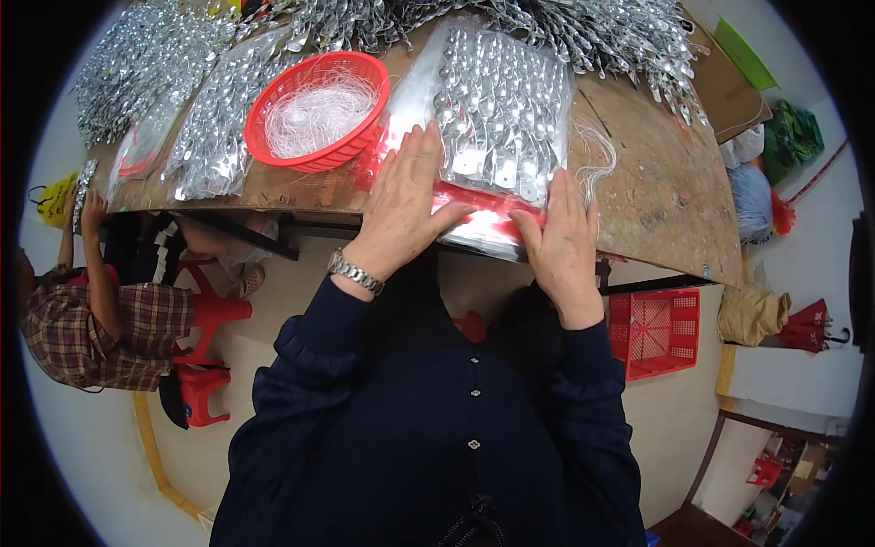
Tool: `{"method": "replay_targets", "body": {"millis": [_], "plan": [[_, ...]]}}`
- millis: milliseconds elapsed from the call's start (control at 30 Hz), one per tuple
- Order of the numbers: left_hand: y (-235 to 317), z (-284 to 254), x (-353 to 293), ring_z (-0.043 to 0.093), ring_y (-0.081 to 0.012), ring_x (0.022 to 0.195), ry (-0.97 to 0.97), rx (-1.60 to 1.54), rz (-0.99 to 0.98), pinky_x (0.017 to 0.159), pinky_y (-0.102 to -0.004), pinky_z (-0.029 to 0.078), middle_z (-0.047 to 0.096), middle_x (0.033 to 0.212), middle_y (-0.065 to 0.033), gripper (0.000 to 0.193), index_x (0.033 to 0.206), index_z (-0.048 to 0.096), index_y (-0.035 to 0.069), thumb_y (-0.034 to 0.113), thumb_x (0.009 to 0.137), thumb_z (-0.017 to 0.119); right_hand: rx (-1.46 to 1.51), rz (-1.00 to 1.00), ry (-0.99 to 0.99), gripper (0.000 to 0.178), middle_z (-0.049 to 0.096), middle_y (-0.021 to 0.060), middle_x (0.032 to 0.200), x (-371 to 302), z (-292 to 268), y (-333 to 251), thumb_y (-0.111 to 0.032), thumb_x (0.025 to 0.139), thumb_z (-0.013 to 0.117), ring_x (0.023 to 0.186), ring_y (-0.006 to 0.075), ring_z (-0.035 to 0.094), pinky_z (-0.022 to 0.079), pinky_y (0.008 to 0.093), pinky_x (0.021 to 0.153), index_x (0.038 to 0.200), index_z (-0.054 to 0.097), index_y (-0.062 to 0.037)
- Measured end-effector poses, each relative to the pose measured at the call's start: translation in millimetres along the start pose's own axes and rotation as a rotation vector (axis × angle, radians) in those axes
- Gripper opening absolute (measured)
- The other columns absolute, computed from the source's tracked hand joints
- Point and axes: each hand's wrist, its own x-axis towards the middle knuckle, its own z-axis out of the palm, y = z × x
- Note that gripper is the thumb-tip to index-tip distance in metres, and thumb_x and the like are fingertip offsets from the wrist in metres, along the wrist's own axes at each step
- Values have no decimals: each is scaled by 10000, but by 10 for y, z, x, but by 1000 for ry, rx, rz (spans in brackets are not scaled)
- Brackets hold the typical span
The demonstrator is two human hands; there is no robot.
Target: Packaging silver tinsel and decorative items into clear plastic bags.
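My left hand (406, 201) lies flat, fingers stretched out, on the left side of a clear plastic bag with a red band (492, 211) near the table's front edge. On the bag's right side rests my right hand (561, 239), fingers extended and thumb turned inward. Between and beyond the hands, rows of silvery twisted metal pieces (504, 100) show through the plastic. The bag's near end hangs slightly past the edge. Neither hand grips anything. Left of my left hand stands a red plastic basket (363, 137) full of thin white strings (321, 114).
More silvery pieces (351, 23) are heaped along the back of the wooden table (652, 169). Loose white strings (594, 150) lie right of the bag. A red crate (653, 333) sits below on the right. At far left, a person in a checked shirt (109, 319) works near red stools (208, 310).
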Motion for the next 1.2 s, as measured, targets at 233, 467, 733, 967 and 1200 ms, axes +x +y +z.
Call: {"method": "replay_targets", "body": {"millis": [233, 467, 733, 967, 1200], "plan": [[93, -132, -151, 239, -295, 1451, 249, -1073, -306, 1147, -393, 287, 180, 1573, -232, 785, 1522, 107, -23, 33, 906, 590, -30, -148, 185, 686, 412, 211, 1453, 51, -321, -144, -287, 847, 692, 1384, 369, 347, 215, 558, 1135, 1413, 416, -13], [163, -268, -168, 325, -256, 1391, 264, -1586, -638, 1120, -362, 307, 253, 1525, -227, 743, 1509, 108, -50, 33, 930, 565, 56, -369, 100, 669, 483, 149, 1397, 321, -198, -589, -137, 746, 741, 1361, 325, 393, 258, 556, 1114, 1368, 497, -102], [75, -277, -142, 530, -187, 1159, 234, -1671, -679, 1000, -327, 446, 464, 1339, -177, 646, 1474, 201, -55, 65, 951, 562, -5, -419, 201, 488, 557, 132, 1323, 545, 146, -668, -194, 789, 680, 1285, 293, 488, 329, 546, 1064, 1261, 591, -109], [16, -246, -111, 526, -270, 1215, 227, -1697, -690, 1020, -386, 460, 491, 1326, -207, 518, 1418, 308, -39, 68, 961, 527, 87, -395, 196, 525, 569, 125, 1306, 578, 94, -650, -185, 760, 699, 1265, 285, 502, 352, 518, 1039, 1269, 585, -122], [61, -245, -93, 538, -255, 1179, 230, -1695, -686, 1022, -383, 454, 507, 1301, -198, 548, 1431, 279, -47, 78, 963, 535, -47, -407, 233, 582, 582, 85, 1293, 627, 150, -686, -178, 736, 710, 1251, 273, 510, 386, 437, 1010, 1300, 567, -160]]}}
